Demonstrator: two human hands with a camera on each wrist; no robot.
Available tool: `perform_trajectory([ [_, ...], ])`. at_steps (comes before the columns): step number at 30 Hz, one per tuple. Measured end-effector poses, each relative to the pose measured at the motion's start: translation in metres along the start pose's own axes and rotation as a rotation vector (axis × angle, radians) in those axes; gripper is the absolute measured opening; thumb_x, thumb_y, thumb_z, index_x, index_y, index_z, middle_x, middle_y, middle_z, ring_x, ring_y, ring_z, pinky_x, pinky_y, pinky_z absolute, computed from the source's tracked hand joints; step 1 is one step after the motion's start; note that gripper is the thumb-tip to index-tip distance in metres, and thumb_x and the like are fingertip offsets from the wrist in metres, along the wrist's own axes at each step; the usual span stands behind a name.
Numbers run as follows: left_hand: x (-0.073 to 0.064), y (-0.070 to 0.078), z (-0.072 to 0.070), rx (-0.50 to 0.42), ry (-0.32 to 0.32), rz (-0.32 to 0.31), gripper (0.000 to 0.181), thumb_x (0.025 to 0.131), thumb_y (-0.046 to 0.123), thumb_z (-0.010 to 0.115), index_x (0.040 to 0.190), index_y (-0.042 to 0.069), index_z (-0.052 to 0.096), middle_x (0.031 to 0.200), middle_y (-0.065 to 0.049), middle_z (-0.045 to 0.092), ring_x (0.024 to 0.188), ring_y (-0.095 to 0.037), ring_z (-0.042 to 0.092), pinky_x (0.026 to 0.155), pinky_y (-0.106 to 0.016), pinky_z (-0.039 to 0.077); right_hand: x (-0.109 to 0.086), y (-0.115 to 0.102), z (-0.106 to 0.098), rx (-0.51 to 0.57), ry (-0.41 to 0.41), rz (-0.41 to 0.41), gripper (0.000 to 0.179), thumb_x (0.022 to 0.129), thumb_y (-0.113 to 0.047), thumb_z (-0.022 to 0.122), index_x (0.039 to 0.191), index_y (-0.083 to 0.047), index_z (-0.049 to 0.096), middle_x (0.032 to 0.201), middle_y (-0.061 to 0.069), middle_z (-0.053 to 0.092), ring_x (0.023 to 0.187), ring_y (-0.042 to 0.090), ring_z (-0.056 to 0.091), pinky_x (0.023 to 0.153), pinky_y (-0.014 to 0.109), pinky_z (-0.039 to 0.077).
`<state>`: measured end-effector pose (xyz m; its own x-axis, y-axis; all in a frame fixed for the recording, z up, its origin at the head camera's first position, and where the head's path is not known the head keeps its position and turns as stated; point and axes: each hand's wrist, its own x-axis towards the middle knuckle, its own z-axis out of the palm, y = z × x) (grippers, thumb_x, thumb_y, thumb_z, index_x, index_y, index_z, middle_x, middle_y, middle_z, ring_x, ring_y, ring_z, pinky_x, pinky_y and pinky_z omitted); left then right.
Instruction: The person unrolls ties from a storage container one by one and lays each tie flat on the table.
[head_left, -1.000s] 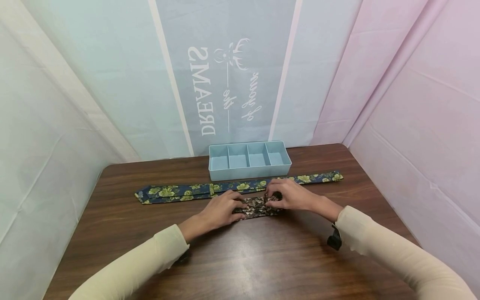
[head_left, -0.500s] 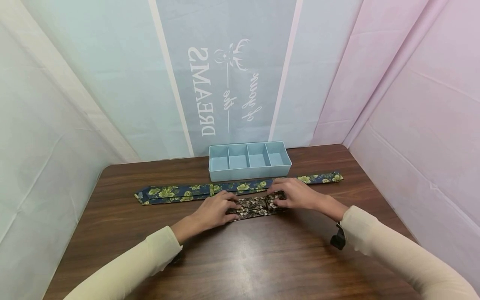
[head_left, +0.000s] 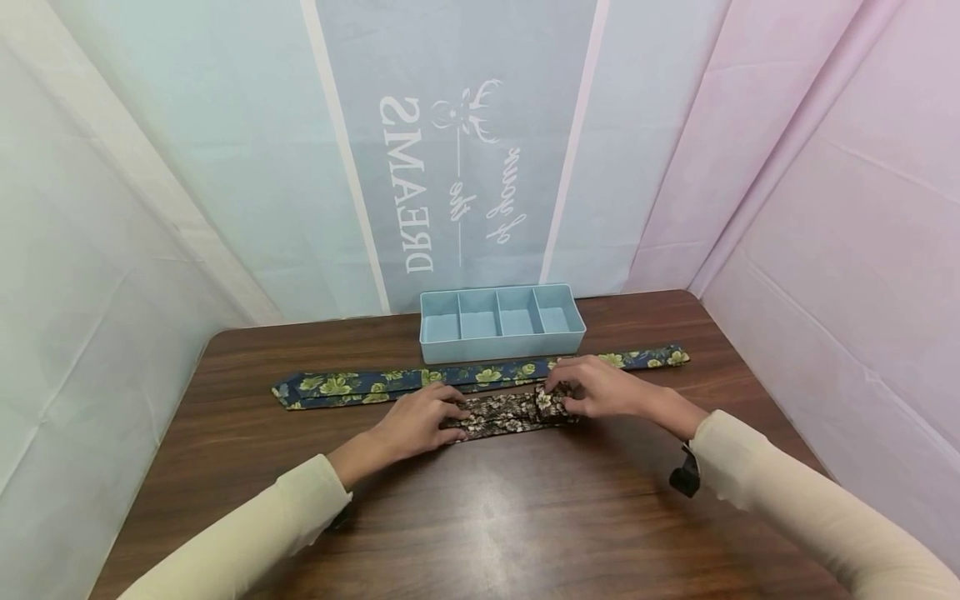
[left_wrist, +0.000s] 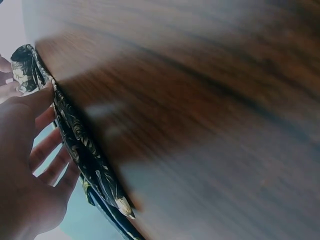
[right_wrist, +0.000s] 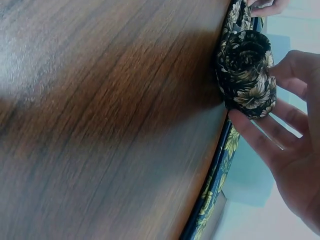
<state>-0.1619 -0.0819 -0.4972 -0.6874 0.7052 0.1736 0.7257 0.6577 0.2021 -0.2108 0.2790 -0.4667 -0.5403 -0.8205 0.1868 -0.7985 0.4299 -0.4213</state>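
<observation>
A dark floral necktie (head_left: 501, 415) lies across the table, its right end wound into a roll. My right hand (head_left: 600, 392) grips this roll (right_wrist: 250, 82), thumb on one side and fingers around the other; its coiled end shows in the right wrist view. At the flat part's left end, my left hand (head_left: 420, 421) rests its fingertips and thumb on the cloth. Fairly straight, spread fingers (left_wrist: 47, 150) show there in the left wrist view, along the tie's far side. Just behind, a navy necktie with yellow-green flowers (head_left: 337, 386) is stretched out, partly hidden by both hands.
Behind the ties stands a light blue tray (head_left: 502, 346) with several compartments in a row. The brown wooden table (head_left: 487, 517) extends toward me. Printed cloth hangs (head_left: 480, 208) rise along the table's back and sides.
My left hand has slid left along the dark necktie, exposing more of its flat length. My right hand has shifted slightly right with the roll, which shows more plainly.
</observation>
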Motion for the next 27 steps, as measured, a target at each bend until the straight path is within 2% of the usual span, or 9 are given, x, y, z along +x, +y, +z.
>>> perform_trajectory([
  [4,-0.003,-0.003,0.000,0.006,0.008,-0.001,0.032,0.095,0.040,0.081,0.119,0.019,0.083,0.132,-0.002,0.071,0.122,-0.023,0.065,0.091,-0.041,0.062,0.001,0.000,0.005,-0.029,0.050,-0.002,0.010,0.097,-0.020,0.078,0.106,-0.015,0.077,0.099,-0.007,0.071,0.065,0.008,0.058,0.061,0.022,0.050],
  [7,-0.006,-0.005,-0.001,0.006,0.011,0.002,0.032,0.095,0.040,0.082,0.119,0.019,0.083,0.132,-0.002,0.071,0.122,-0.023,0.065,0.088,-0.041,0.063,0.003,-0.002,0.010,-0.083,0.090,0.009,0.019,0.093,-0.032,0.084,0.100,-0.017,0.076,0.094,-0.009,0.070,0.069,0.003,0.056,0.063,0.022,0.050],
  [9,-0.008,-0.006,-0.002,0.007,0.013,0.009,0.032,0.094,0.039,0.082,0.118,0.018,0.083,0.131,-0.002,0.071,0.121,-0.022,0.065,0.086,-0.040,0.063,0.003,-0.003,0.012,-0.118,0.105,0.018,0.023,0.091,-0.035,0.086,0.097,-0.017,0.074,0.091,-0.009,0.069,0.069,0.001,0.054,0.062,0.021,0.049],
  [13,-0.012,-0.008,-0.005,0.010,0.009,0.016,0.032,0.094,0.039,0.082,0.118,0.018,0.083,0.130,-0.002,0.071,0.120,-0.021,0.065,0.085,-0.039,0.063,0.002,-0.004,0.012,-0.130,0.104,0.043,0.021,0.089,-0.028,0.088,0.096,-0.016,0.072,0.092,-0.007,0.069,0.068,0.001,0.054,0.060,0.021,0.048],
  [16,-0.014,-0.009,-0.006,0.008,0.006,0.020,0.032,0.094,0.039,0.082,0.117,0.017,0.083,0.130,-0.002,0.072,0.118,-0.021,0.065,0.086,-0.039,0.062,0.000,-0.004,0.009,-0.119,0.089,0.068,0.021,0.088,-0.024,0.089,0.097,-0.016,0.071,0.094,-0.005,0.071,0.069,0.004,0.059,0.060,0.023,0.051],
  [21,-0.017,-0.012,-0.006,0.002,0.010,0.033,0.032,0.094,0.037,0.083,0.117,0.016,0.083,0.129,-0.003,0.072,0.117,-0.021,0.065,0.089,-0.039,0.062,-0.003,0.000,0.007,-0.103,0.066,0.077,0.031,0.089,-0.021,0.087,0.114,-0.012,0.071,0.105,0.001,0.076,0.075,0.007,0.070,0.066,0.025,0.058],
  [24,-0.018,-0.014,-0.007,0.002,0.011,0.034,0.032,0.094,0.037,0.083,0.117,0.016,0.083,0.129,-0.003,0.072,0.119,-0.022,0.065,0.091,-0.040,0.062,-0.005,0.002,0.007,-0.100,0.054,0.033,0.038,0.091,-0.018,0.084,0.126,-0.009,0.072,0.113,0.004,0.076,0.068,0.005,0.065,0.062,0.023,0.054],
  [27,-0.018,-0.015,-0.008,-0.003,0.012,0.028,0.031,0.093,0.037,0.084,0.116,0.016,0.083,0.129,-0.003,0.071,0.119,-0.022,0.065,0.092,-0.040,0.062,-0.005,0.004,0.006,-0.114,0.046,-0.021,0.037,0.092,-0.015,0.082,0.128,-0.010,0.074,0.115,0.004,0.073,0.061,0.000,0.053,0.057,0.020,0.045],
])
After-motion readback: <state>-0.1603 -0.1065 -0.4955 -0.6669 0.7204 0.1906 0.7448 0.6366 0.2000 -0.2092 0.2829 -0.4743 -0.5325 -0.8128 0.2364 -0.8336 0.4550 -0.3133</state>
